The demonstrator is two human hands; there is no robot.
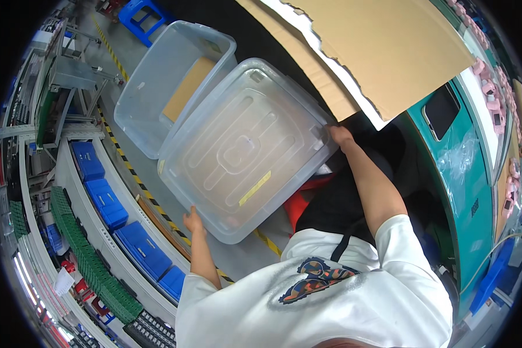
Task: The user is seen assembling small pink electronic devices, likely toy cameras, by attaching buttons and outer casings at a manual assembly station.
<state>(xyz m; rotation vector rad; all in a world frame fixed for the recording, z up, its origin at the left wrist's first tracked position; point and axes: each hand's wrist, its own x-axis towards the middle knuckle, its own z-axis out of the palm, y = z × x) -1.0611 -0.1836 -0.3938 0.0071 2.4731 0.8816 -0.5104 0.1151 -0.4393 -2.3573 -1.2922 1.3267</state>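
Note:
In front of me is a large translucent plastic storage box [214, 148], its ridged lid facing me and a yellow strip stuck on it. My right hand [341, 137] grips its right-hand corner, with the fingertips hidden at the rim. On the lower left edge, my left hand [193, 221] holds the box's side, and its fingers are partly out of sight. Just beyond, to the upper left, stands an open translucent bin [134, 110] with a brown cardboard piece [188, 87] inside. The lidded box overlaps this bin's near side.
Large cardboard sheets [388, 52] with a torn edge jut in at upper right. A green workbench [464, 214] on the right carries a phone [441, 113] and pink devices [493, 104]. Blue bins [142, 249] line the rack at left. A blue stool [139, 20] stands far off.

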